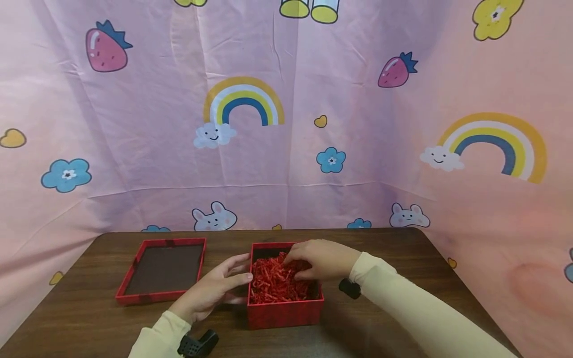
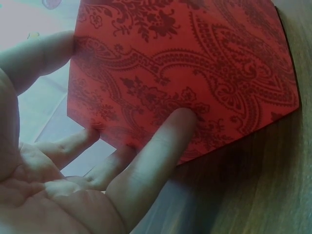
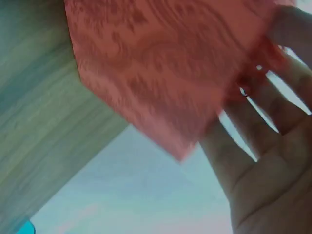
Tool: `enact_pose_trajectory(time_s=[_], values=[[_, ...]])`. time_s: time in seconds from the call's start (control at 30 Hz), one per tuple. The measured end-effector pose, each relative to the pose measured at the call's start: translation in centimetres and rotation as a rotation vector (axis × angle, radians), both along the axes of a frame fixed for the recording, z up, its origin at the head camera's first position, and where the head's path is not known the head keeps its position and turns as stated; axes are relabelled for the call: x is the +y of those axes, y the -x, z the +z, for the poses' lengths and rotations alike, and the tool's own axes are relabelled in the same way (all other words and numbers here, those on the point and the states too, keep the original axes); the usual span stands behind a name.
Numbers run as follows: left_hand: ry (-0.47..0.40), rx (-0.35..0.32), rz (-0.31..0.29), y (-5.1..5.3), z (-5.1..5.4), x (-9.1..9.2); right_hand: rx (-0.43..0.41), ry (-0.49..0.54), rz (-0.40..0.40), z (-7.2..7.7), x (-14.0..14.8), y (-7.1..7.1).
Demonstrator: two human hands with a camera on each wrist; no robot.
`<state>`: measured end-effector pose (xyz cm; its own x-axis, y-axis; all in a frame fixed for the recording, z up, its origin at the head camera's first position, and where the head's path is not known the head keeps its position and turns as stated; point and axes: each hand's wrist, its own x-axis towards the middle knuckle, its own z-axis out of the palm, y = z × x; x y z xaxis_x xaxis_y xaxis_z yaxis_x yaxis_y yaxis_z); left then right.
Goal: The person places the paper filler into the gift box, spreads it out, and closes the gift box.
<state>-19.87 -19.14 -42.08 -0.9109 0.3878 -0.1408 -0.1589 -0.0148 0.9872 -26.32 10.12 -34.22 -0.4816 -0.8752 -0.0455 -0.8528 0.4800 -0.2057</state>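
A red patterned box [image 1: 285,315] stands uncovered on the table, with crinkled red shredded paper [image 1: 273,281] inside it. My left hand [image 1: 214,287] touches the box's left wall with spread, fairly straight fingers. In the left wrist view, its thumb and fingers press on the paisley-printed side [image 2: 146,63]. Over the right rim reaches my right hand [image 1: 326,258], fingers down on the shredded paper. The right wrist view has these fingers [image 3: 253,117] extended past the rim, with red shreds near them; their tips are partly hidden.
A shallow red box lid [image 1: 167,271] with a dark inside lies face up on the left of the brown wooden table [image 1: 376,318]. A pastel cloth [image 1: 147,134] with printed rainbows and strawberries hangs behind and at the sides. Each wrist wears a black device [image 1: 197,343].
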Motion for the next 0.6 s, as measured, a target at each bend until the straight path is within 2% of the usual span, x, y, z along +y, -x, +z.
enact_pose_trajectory(time_s=[0.17, 0.33, 0.47, 0.6], values=[[0.011, 0.001, 0.002, 0.0, 0.0, 0.0, -0.014, 0.093, -0.032, 1.4, 2.0, 0.0], [0.011, 0.000, 0.001, 0.0, -0.2, 0.0, -0.063, 0.212, -0.092, 2.0, 4.4, 0.2], [0.010, 0.001, 0.001, 0.0, -0.2, 0.0, -0.140, 0.340, -0.195, 1.4, 6.2, 0.1], [0.008, -0.001, -0.004, 0.2, -0.3, 0.0, -0.186, 0.452, -0.289, -0.1, 7.5, -0.4]])
